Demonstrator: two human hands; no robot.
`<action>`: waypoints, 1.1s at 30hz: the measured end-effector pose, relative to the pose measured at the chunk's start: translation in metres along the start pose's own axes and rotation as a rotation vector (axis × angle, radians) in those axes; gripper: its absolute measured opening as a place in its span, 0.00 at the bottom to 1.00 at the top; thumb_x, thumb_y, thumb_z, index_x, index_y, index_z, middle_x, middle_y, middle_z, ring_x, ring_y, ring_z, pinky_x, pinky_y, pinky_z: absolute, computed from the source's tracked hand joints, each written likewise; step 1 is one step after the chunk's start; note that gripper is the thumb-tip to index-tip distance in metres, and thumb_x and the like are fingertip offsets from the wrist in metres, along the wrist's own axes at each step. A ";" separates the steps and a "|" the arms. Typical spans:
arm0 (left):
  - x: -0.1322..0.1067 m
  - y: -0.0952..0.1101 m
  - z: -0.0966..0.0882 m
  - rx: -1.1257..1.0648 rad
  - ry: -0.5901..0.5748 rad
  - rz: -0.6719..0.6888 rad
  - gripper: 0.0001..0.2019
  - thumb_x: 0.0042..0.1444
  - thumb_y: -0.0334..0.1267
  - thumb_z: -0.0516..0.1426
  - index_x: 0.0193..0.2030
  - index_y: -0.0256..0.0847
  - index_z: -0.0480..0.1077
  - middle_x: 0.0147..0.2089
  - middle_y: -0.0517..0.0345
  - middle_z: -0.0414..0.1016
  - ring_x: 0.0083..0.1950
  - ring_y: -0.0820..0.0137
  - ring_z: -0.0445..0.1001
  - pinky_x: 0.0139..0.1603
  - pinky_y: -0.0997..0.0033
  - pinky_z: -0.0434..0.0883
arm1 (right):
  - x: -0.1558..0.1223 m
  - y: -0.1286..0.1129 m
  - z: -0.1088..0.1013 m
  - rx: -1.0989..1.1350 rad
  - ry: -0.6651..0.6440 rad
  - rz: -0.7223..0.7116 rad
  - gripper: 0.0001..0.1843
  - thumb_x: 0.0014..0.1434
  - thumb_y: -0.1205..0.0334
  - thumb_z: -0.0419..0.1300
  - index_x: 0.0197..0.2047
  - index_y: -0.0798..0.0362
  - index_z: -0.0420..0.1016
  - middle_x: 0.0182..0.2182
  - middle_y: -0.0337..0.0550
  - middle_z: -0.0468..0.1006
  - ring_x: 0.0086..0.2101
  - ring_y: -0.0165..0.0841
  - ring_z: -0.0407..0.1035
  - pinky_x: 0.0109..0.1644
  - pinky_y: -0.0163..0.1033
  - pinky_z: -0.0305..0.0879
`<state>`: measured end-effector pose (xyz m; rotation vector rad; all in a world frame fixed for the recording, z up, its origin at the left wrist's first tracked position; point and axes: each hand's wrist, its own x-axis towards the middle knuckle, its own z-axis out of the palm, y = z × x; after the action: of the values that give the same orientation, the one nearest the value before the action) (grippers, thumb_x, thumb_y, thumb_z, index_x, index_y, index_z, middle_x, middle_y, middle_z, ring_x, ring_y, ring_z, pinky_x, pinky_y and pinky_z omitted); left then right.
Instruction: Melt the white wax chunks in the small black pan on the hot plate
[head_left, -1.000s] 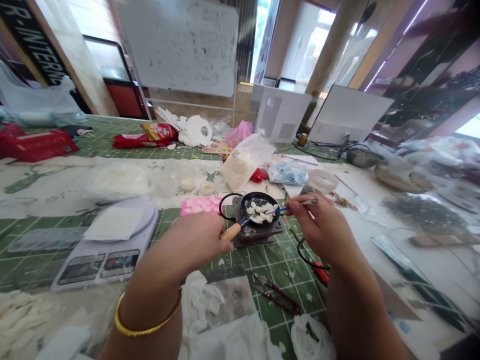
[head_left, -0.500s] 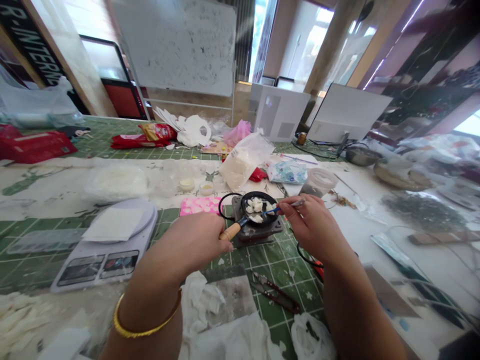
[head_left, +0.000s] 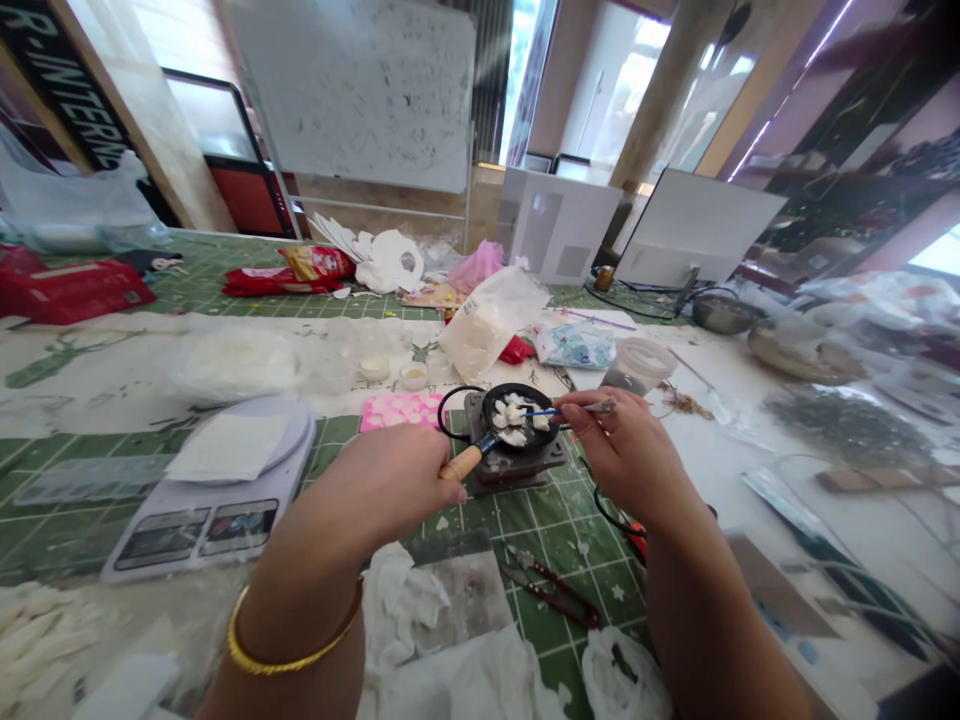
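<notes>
My left hand (head_left: 409, 475) is closed around the wooden handle (head_left: 460, 463) of a small black frying pan (head_left: 490, 420). The pan rests on a small dark hot plate (head_left: 517, 472). Several white chunks (head_left: 512, 412) lie in the pan; what they are made of I cannot tell. Pinched in my right hand (head_left: 611, 440) is a thin stick (head_left: 551, 411) with a blue shaft, held nearly level over the pan. Its tip reaches in among the white chunks. Left of the pan lies a pink mold (head_left: 403, 411) with pale shapes in it.
A kitchen scale (head_left: 217, 490) with paper on it stands at left. Thread snips (head_left: 555, 588) and crumpled white tissue (head_left: 405, 605) lie in front of the hot plate. Behind it is a plastic bag of pale material (head_left: 487, 325); a clear tub (head_left: 637, 365) stands to the right.
The stick's tip has shifted slightly up and left among the white chunks, and the stick lies flatter. My left hand and the pan have stayed in place.
</notes>
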<state>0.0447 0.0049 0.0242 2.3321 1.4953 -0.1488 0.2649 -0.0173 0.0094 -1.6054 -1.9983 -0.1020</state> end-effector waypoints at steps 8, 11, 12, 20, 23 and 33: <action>-0.001 0.000 0.000 -0.008 0.001 0.003 0.16 0.46 0.52 0.50 0.25 0.42 0.70 0.25 0.57 0.72 0.24 0.71 0.67 0.20 0.75 0.54 | 0.000 -0.002 0.000 0.044 0.045 0.016 0.14 0.59 0.58 0.46 0.39 0.51 0.71 0.35 0.42 0.76 0.39 0.35 0.66 0.45 0.41 0.56; -0.001 0.001 -0.001 -0.007 0.004 -0.001 0.16 0.45 0.52 0.50 0.25 0.42 0.70 0.25 0.57 0.72 0.24 0.71 0.67 0.21 0.74 0.55 | 0.002 -0.001 0.002 0.029 -0.040 0.012 0.15 0.59 0.58 0.46 0.40 0.51 0.72 0.34 0.43 0.76 0.38 0.35 0.66 0.45 0.42 0.56; -0.001 0.001 -0.001 -0.009 0.002 0.001 0.16 0.46 0.51 0.50 0.25 0.42 0.70 0.25 0.57 0.72 0.24 0.71 0.67 0.21 0.74 0.55 | 0.002 -0.001 0.002 0.017 -0.061 0.012 0.15 0.59 0.58 0.46 0.40 0.51 0.72 0.33 0.43 0.76 0.37 0.35 0.65 0.45 0.42 0.56; -0.001 0.001 -0.001 0.006 -0.010 -0.005 0.16 0.46 0.52 0.49 0.25 0.43 0.70 0.25 0.58 0.72 0.24 0.70 0.66 0.21 0.73 0.55 | 0.002 -0.001 0.002 0.025 -0.111 0.016 0.15 0.59 0.58 0.46 0.40 0.51 0.72 0.33 0.43 0.76 0.38 0.34 0.65 0.46 0.42 0.55; 0.000 0.001 0.000 0.008 -0.008 -0.008 0.16 0.46 0.52 0.49 0.25 0.44 0.69 0.25 0.58 0.72 0.24 0.69 0.66 0.21 0.73 0.55 | 0.001 -0.001 0.000 0.017 -0.089 0.015 0.15 0.59 0.58 0.46 0.40 0.51 0.73 0.34 0.43 0.75 0.39 0.35 0.64 0.46 0.43 0.55; 0.000 0.000 0.000 -0.006 -0.006 -0.008 0.17 0.45 0.53 0.50 0.24 0.42 0.69 0.24 0.58 0.71 0.23 0.72 0.66 0.20 0.74 0.53 | 0.000 -0.004 0.001 0.013 -0.086 0.003 0.15 0.59 0.58 0.46 0.40 0.51 0.73 0.33 0.43 0.76 0.38 0.35 0.65 0.46 0.43 0.56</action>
<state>0.0449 0.0051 0.0246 2.3195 1.5005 -0.1526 0.2610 -0.0178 0.0096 -1.6293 -2.0570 -0.0190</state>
